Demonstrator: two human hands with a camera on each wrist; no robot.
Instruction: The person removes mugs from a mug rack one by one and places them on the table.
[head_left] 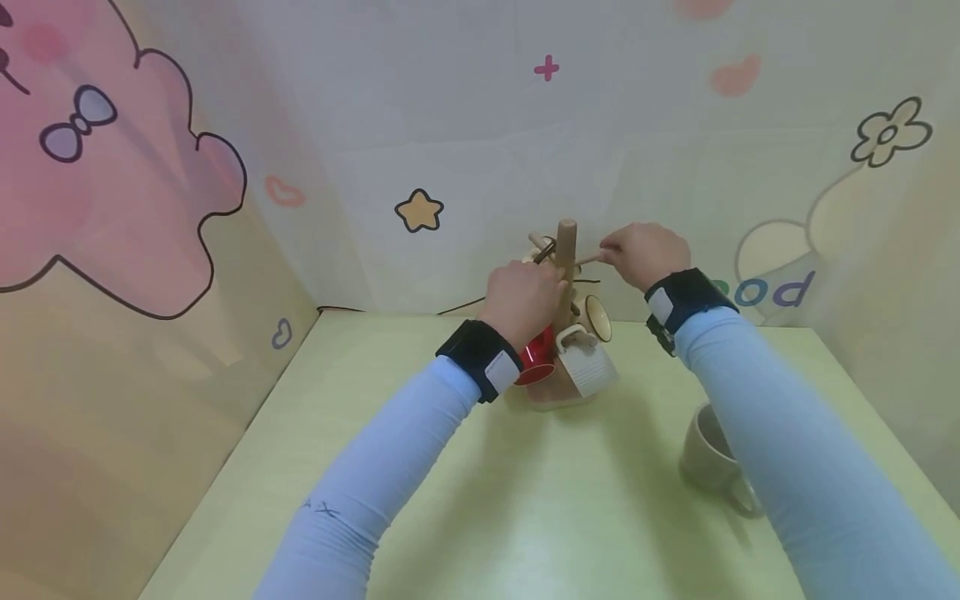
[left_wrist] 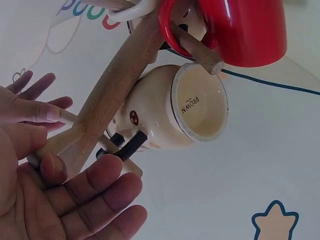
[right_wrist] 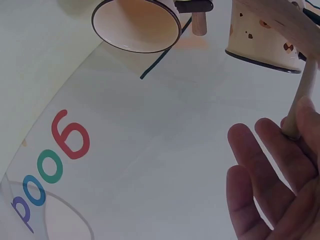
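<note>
A wooden mug rack (head_left: 567,242) stands at the back of the table with several mugs on its pegs. My left hand (head_left: 525,302) pinches a peg near the top of the post between thumb and forefinger. On the right side, my right hand (head_left: 648,252) pinches the tip of another upper peg (right_wrist: 300,107). A cream mug with a black handle (left_wrist: 157,107) hangs on an upper peg at the back. Lower down hang a red mug (head_left: 537,357), a white ribbed mug (head_left: 589,372) and a cream mug with a dark rim (head_left: 598,318).
A light grey mug (head_left: 703,458) stands on the table (head_left: 337,442) at the right, partly hidden by my right forearm. Close behind the rack rises a printed cloth wall (head_left: 465,158), with side walls to left and right.
</note>
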